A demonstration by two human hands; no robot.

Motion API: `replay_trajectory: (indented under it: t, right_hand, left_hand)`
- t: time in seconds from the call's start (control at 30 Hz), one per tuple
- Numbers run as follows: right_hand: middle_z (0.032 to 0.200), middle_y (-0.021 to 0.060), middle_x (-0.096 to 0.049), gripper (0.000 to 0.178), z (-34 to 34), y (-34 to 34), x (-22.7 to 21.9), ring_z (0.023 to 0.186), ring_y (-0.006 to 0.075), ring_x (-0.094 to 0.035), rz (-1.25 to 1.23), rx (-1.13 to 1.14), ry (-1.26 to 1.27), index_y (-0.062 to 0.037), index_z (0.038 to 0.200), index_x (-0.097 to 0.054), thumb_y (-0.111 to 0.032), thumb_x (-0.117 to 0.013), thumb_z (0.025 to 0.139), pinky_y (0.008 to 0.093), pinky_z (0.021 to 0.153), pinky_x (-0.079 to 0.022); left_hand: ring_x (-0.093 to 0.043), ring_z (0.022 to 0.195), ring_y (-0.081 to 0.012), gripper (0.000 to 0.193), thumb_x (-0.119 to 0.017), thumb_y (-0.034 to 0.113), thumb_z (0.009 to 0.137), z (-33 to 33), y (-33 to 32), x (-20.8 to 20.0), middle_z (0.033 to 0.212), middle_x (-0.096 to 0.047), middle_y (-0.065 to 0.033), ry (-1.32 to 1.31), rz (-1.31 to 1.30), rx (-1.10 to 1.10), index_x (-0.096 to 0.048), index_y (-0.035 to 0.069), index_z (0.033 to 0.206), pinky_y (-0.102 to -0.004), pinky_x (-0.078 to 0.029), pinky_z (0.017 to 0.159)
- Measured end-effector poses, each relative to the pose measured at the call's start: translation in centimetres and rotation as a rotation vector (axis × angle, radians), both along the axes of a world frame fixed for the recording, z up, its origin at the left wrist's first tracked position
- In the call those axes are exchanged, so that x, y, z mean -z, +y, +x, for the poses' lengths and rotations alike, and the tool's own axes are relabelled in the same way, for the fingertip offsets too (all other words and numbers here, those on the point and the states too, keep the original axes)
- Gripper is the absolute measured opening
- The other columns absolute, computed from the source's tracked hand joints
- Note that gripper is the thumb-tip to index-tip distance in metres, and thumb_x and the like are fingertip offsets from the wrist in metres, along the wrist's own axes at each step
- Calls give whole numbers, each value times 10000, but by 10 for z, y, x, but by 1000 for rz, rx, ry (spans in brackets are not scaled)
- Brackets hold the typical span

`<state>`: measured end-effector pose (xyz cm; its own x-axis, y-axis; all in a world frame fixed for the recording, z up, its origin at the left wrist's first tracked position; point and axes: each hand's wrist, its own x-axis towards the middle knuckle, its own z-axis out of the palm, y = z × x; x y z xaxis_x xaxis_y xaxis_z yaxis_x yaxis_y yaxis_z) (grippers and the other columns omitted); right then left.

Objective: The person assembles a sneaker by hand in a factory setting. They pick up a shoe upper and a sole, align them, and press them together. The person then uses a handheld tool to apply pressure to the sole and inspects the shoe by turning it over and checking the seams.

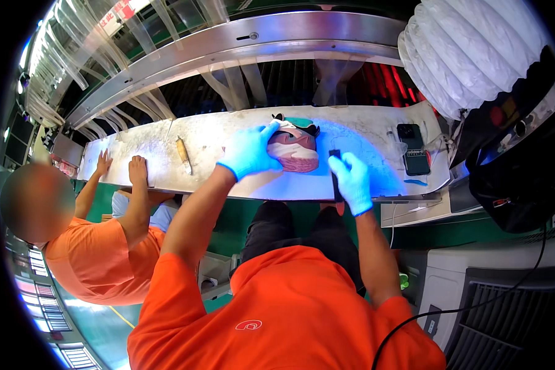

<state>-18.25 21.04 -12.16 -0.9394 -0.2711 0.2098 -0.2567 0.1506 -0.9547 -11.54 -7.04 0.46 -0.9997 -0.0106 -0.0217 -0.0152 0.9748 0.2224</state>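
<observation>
A pink-and-white sneaker (294, 151) with a teal inside and black trim rests on the worktable, its sole side toward me. My left hand (251, 152), in a pale glove, grips it from the left. Just to the right of the sneaker, my gloved right hand (353, 183) is closed round a slim black bar-shaped tool (335, 179) with a reddish end pointing toward me. What kind of tool it is I cannot make out. Blue light falls on the table round the sneaker and my right hand.
A phone-like black device (415, 150) and a small blue item (415, 182) lie at the worktable's (209, 166) right. A wooden-handled tool (184, 155) lies to the left, near a seated co-worker (105, 259). Behind runs a metal rail (253, 36); a white duct (468, 55) hangs at right.
</observation>
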Motion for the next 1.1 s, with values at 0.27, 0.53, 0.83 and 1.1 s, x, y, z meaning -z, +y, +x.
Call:
replay_trajectory:
  t: [0.27,0.53,0.83,1.1]
  right_hand:
    - [737,120,-665,228,35,-13,-8,631,216,-609,-17,-125,78,-23,949,-756,-242,-803,991,383,606,-481]
    - [707,37,-579,315,28,-29,-6,671,96,-505,-58,-115,39,-18,845,-650,-245,-760,1035,342,604,-431]
    - [672,143,-529,340,34,-14,-24,657,139,-472,201,-71,20,13,837,-659,-267,-765,999,419,611,-445]
    - [1356,258,-696,577,-54,12,-15,1194,430,-698,634,231,494,9,1314,-727,-420,-840,945,495,1028,-564]
  left_hand:
    - [-745,1247,-377,1102,-1007,429,608,-39,-48,-8,1386,-767,-199,-211,328,40,-624,111,1592,-447,-558,1132]
    - [-753,1222,-397,1068,-997,444,616,-36,-44,-5,1366,-774,-204,-181,330,35,-645,118,1570,-457,-572,1112]
    - [-757,1200,-416,1023,-977,465,609,-25,-44,-4,1337,-785,-208,-111,281,22,-675,141,1531,-483,-584,1070]
    - [-716,1178,-429,850,-880,272,687,46,6,41,1366,-694,-200,573,-3,-18,-639,82,1479,-538,-560,1014]
